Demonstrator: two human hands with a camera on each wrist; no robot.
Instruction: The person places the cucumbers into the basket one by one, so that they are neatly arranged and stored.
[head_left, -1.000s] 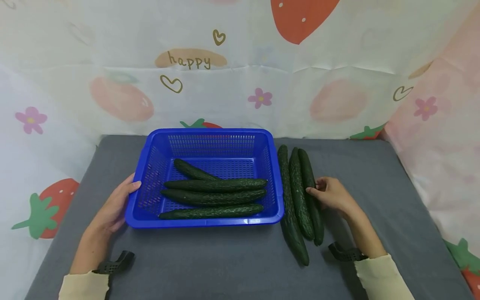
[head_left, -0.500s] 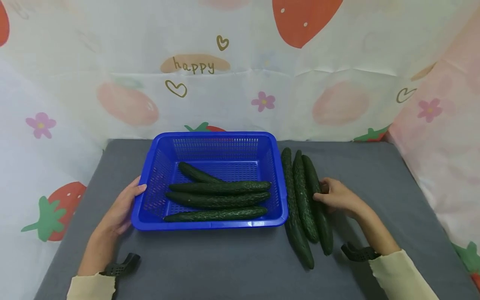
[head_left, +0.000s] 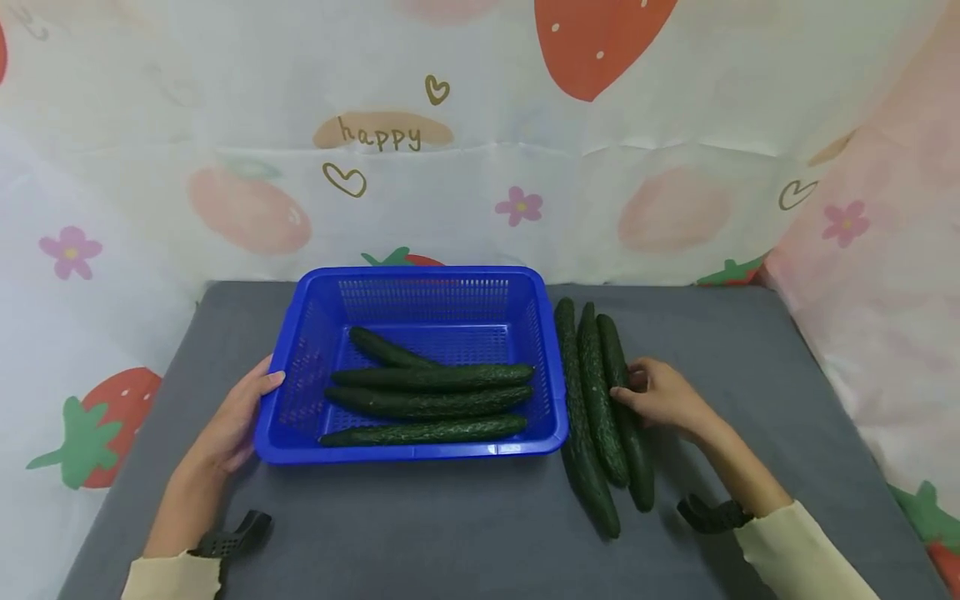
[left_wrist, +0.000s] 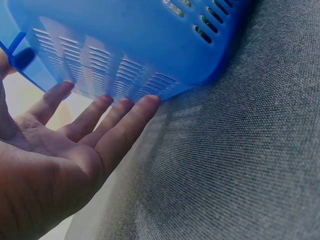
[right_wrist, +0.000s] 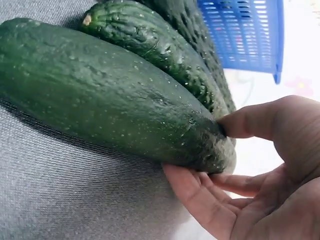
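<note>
Right hand [head_left: 660, 398] still grips; seven cucumbers [head_left: 597, 392].

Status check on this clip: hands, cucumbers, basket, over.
Left hand flat against blue basket wall. Right hand pinching the outermost cucumber of three beside the basket. Four cucumbers inside. Nothing blocking.

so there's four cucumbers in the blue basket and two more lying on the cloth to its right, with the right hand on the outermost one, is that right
Not quite: three cucumbers, not two, lie on the grey cloth right of the blue basket, as the head view shows. The rest holds: four cucumbers in the basket, and the right hand grips the outermost cucumber.
</note>
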